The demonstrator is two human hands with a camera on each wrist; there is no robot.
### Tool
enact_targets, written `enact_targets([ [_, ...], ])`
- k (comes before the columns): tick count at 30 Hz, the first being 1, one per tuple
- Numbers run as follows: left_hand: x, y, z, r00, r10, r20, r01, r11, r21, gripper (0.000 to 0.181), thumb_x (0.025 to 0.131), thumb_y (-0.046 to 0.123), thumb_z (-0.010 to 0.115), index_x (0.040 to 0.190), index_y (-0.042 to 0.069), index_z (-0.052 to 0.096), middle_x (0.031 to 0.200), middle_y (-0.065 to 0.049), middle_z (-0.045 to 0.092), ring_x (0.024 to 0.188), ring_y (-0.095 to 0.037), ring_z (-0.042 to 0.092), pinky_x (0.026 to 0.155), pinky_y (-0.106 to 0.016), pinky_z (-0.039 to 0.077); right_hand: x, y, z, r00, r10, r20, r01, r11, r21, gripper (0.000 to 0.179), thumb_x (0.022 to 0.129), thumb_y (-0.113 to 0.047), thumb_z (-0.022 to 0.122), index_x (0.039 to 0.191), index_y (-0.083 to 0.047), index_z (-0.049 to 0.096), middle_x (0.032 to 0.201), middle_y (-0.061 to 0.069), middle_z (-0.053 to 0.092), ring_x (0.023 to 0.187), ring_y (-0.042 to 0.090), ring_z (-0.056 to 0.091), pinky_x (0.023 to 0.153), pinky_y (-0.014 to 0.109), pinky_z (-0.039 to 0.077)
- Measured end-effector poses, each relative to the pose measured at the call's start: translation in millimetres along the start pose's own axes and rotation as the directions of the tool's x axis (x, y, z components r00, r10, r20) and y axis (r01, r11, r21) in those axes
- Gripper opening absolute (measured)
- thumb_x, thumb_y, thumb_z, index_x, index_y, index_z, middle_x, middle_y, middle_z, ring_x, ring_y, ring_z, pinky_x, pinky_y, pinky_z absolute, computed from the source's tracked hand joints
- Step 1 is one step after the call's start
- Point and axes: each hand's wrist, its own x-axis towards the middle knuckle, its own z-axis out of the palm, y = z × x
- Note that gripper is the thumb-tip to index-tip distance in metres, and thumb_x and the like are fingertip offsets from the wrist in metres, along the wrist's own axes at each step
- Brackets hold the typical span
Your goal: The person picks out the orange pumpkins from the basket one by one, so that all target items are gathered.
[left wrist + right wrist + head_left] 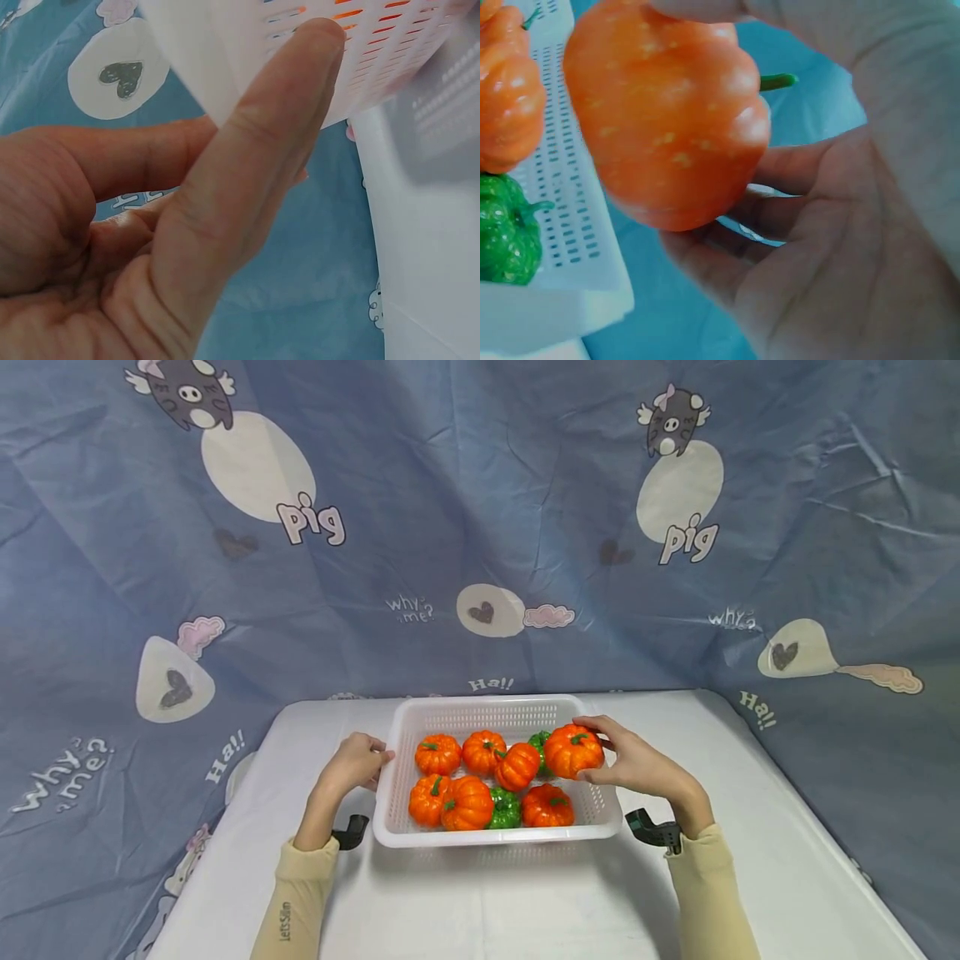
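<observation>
My right hand (637, 764) grips an orange toy pumpkin (573, 751) with a green stem, thumb on the near side and fingers round the far side. This pumpkin is held up over the right end of a white plastic basket (495, 838). My left hand (358, 762) pinches the basket's left rim; in the left wrist view one finger (277, 97) lies along the slotted outer wall. Inside the basket are several other orange pumpkins (467, 803) and two green ones (505, 808), one partly hidden behind the held pumpkin. The right wrist view shows the held pumpkin (667, 112) close up.
The basket stands on a white-covered table (480, 910), casting a shadow along its front. A blue printed cloth (480, 527) hangs behind the table and along both sides. Dark wrist mounts (652, 830) sit on both wrists, the right one close to the basket's front right corner.
</observation>
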Motion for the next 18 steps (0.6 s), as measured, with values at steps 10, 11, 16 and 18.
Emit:
enact_targets([
  [10, 2.8, -3.0, 0.6, 1.0, -0.017, 0.005, 0.017, 1.0, 0.003, 0.043, 0.096, 0.012, 0.056, 0.129, -0.016, 0.051, 0.093, -0.025, 0.069, 0.07, -0.02, 0.07, 0.057, -0.032, 0.061, -11.1, 11.4, -25.1, 0.984, 0.04, -0.171, -0.036, 0.999, 0.024, 0.077, 0.083, -0.017, 0.076, 0.147, -0.009, 0.035, 0.146, 0.014, 0.04, 0.132, 0.035, 0.042, 0.111, 0.058, 0.034],
  [11, 2.7, -3.0, 0.7, 1.0, -0.013, 0.005, 0.013, 1.0, 0.005, 0.043, 0.097, 0.011, 0.056, 0.129, -0.016, 0.05, 0.093, -0.025, 0.069, 0.069, -0.02, 0.07, 0.057, -0.032, 0.061, -11.5, 13.8, -27.6, 0.979, 0.052, -0.196, -0.047, 0.998, 0.03, 0.078, 0.083, -0.017, 0.076, 0.148, -0.01, 0.034, 0.147, 0.014, 0.038, 0.133, 0.035, 0.041, 0.112, 0.055, 0.034],
  [16, 2.2, -2.5, 0.4, 1.0, -0.007, 0.002, 0.007, 1.0, 0.002, 0.042, 0.096, 0.011, 0.056, 0.128, -0.016, 0.051, 0.094, -0.025, 0.069, 0.07, -0.02, 0.07, 0.057, -0.033, 0.061, -12.6, 29.6, -37.4, 0.954, 0.088, -0.285, -0.063, 0.994, 0.094, 0.078, 0.085, -0.013, 0.073, 0.15, -0.006, 0.03, 0.151, 0.016, 0.033, 0.135, 0.037, 0.039, 0.103, 0.014, 0.043],
  [18, 2.5, -2.6, 0.6, 1.0, -0.007, 0.006, 0.007, 1.0, 0.0, 0.042, 0.097, 0.011, 0.056, 0.128, -0.016, 0.05, 0.094, -0.025, 0.069, 0.07, -0.021, 0.07, 0.058, -0.033, 0.061, -13.3, 36.9, -39.9, 0.948, 0.099, -0.303, -0.064, 0.99, 0.124, 0.078, 0.086, -0.012, 0.072, 0.15, -0.004, 0.028, 0.151, 0.018, 0.032, 0.134, 0.039, 0.039, 0.094, 0.002, 0.04],
])
